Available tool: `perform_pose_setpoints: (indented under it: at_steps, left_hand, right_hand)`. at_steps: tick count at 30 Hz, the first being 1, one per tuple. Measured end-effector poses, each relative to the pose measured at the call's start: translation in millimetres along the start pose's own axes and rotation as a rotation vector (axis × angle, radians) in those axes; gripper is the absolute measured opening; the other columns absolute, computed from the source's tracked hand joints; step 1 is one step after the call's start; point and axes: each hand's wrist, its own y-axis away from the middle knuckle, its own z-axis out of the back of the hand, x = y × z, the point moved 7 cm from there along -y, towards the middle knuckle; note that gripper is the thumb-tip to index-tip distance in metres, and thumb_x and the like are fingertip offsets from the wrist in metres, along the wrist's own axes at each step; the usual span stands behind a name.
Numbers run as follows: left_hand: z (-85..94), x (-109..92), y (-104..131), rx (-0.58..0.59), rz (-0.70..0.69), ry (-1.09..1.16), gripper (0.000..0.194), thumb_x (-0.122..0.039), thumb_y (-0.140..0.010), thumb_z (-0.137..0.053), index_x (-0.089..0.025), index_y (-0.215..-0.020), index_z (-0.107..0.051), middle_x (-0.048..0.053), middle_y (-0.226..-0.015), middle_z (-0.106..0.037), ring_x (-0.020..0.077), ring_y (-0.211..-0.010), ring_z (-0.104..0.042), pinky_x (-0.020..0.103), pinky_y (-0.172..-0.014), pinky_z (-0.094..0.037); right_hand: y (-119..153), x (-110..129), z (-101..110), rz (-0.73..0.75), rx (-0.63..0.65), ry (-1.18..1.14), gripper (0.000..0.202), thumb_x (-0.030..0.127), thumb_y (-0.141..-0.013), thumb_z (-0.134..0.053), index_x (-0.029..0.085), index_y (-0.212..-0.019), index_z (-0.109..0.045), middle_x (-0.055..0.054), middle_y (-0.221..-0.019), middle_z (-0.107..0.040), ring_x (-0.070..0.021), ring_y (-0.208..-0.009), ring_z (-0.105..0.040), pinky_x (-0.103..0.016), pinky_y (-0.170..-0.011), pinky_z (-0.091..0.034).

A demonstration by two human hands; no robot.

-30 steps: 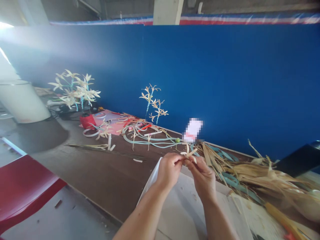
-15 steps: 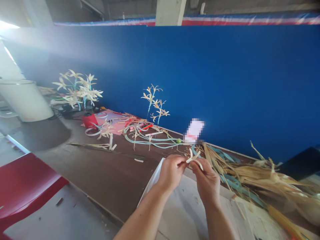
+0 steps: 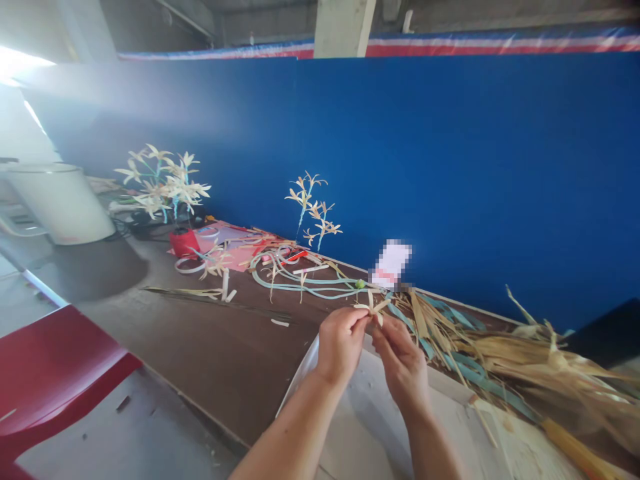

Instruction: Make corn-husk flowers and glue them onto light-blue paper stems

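Between my two hands, over the near edge of the table, is a small cream-coloured craft flower with narrow petals spread outward. My left hand pinches it from the left with thumb and forefinger. From the right, the fingertips of my right hand are closed at its base, close against the left fingertips. Its lower end is hidden by my fingers. Just beyond my hands lie loops of pale green cord and loose small flowers. Dried husks in tan and green lie to the right.
A bunch of finished-looking flowers rises from a red pot at the left. Behind it stands a white mug-shaped vessel. Two flower sprays stand before the blue partition. A red seat is at lower left.
My hands have drawn slightly left and closer together. The flower has turned, so its petals now fan upward and sideways above my fingertips. The view has shifted a little.
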Motion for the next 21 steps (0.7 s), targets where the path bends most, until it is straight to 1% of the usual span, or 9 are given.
perform_pose_setpoints:
  at_steps: [2, 5, 11, 14, 18, 21]
  left_hand:
    - [-0.3, 0.1, 0.0, 0.004, -0.010, -0.021, 0.017, -0.016, -0.084, -0.055, -0.022, -0.090, -0.070, 0.002, -0.090, -0.072, 0.0144, -0.085, -0.064, 0.026, -0.081, -0.049]
    - [0.5, -0.6, 0.7, -0.010, -0.019, -0.054, 0.018, -0.016, -0.084, -0.054, -0.022, -0.091, -0.070, 0.002, -0.089, -0.072, 0.0138, -0.082, -0.065, 0.026, -0.079, -0.050]
    - [7.8, -8.6, 4.2, -0.118, -0.103, -0.127, 0.018, -0.016, -0.085, -0.052, -0.021, -0.091, -0.069, 0.004, -0.086, -0.071, 0.0145, -0.081, -0.064, 0.028, -0.079, -0.050]
    - [12.7, -15.3, 4.7, -0.147, -0.161, -0.064, 0.019, -0.016, -0.086, -0.051, -0.021, -0.091, -0.069, 0.005, -0.088, -0.071, 0.0144, -0.083, -0.064, 0.028, -0.079, -0.051]
    - [20.1, -25.2, 4.4, -0.157, -0.213, 0.107, 0.017, -0.015, -0.085, -0.052, -0.020, -0.088, -0.068, 0.006, -0.092, -0.071, 0.0149, -0.086, -0.065, 0.028, -0.080, -0.052]
    - [25.0, -32.5, 5.7, -0.173, -0.243, 0.213, 0.015, -0.012, -0.084, -0.055, -0.019, -0.087, -0.067, 0.006, -0.096, -0.071, 0.0155, -0.088, -0.065, 0.029, -0.080, -0.053]
  right_hand:
    - [0.6, 3.6, -1.4, 0.043, 0.001, 0.027, 0.030, 0.031, -0.085, -0.058, 0.025, -0.113, -0.065, -0.009, -0.111, -0.059, -0.0228, -0.100, -0.056, -0.033, -0.079, -0.048]
    - [1.1, 8.5, -2.8, 0.075, -0.002, 0.073, 0.030, 0.030, -0.085, -0.057, 0.025, -0.114, -0.064, -0.008, -0.112, -0.059, -0.0222, -0.101, -0.056, -0.032, -0.079, -0.049]
    - [1.7, 19.3, -6.2, 0.167, -0.011, 0.097, 0.028, 0.026, -0.086, -0.054, 0.025, -0.112, -0.065, -0.010, -0.113, -0.057, -0.0223, -0.102, -0.057, -0.035, -0.081, -0.050]
    - [4.3, 27.6, -6.3, 0.260, -0.041, 0.130, 0.031, 0.020, -0.086, -0.052, 0.026, -0.115, -0.063, -0.010, -0.115, -0.056, -0.0226, -0.104, -0.056, -0.036, -0.082, -0.050]
    - [11.0, 45.4, -6.9, 0.428, -0.085, 0.176, 0.047, 0.010, -0.084, -0.050, 0.032, -0.126, -0.055, -0.009, -0.120, -0.054, -0.0241, -0.110, -0.053, -0.041, -0.086, -0.049]
    - [13.7, 54.7, -8.9, 0.494, -0.079, 0.187, 0.056, 0.004, -0.082, -0.048, 0.033, -0.130, -0.050, -0.010, -0.125, -0.051, -0.0259, -0.116, -0.050, -0.046, -0.089, -0.047]
